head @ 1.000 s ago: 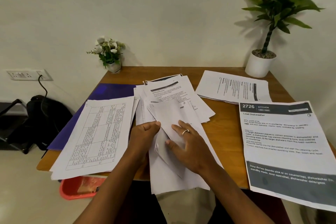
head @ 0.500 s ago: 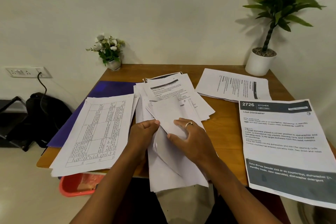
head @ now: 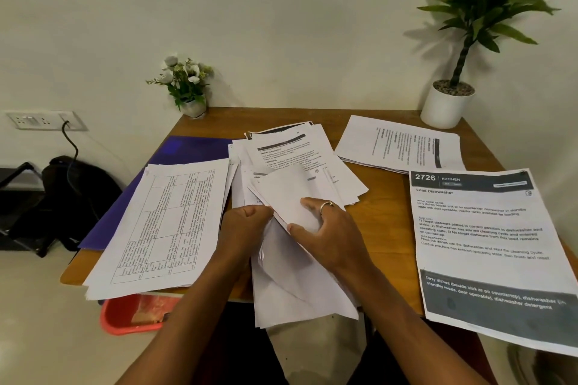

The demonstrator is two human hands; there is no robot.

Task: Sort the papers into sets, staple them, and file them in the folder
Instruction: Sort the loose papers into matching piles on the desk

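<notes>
At table (head: 386, 216) centre, left hand (head: 247, 223) pinches edge of unsorted papers (head: 300, 287); right hand (head: 331, 230) curls round top sheets (head: 292, 192), holding them raised, likely for sorting. Farther off, purple folder (head: 187, 150) at 10 o'clock, half-covered.

— What's the room like?
— Plain pale wall (head: 281, 9); pale floor (head: 34, 331); a wooden table (head: 387, 212) against the wall; a tall potted plant (head: 450, 100) on its far right corner, its shadow on the wall.
— And left?
— A socket plate (head: 47, 120); a black bag (head: 78, 194) beneath it.
</notes>
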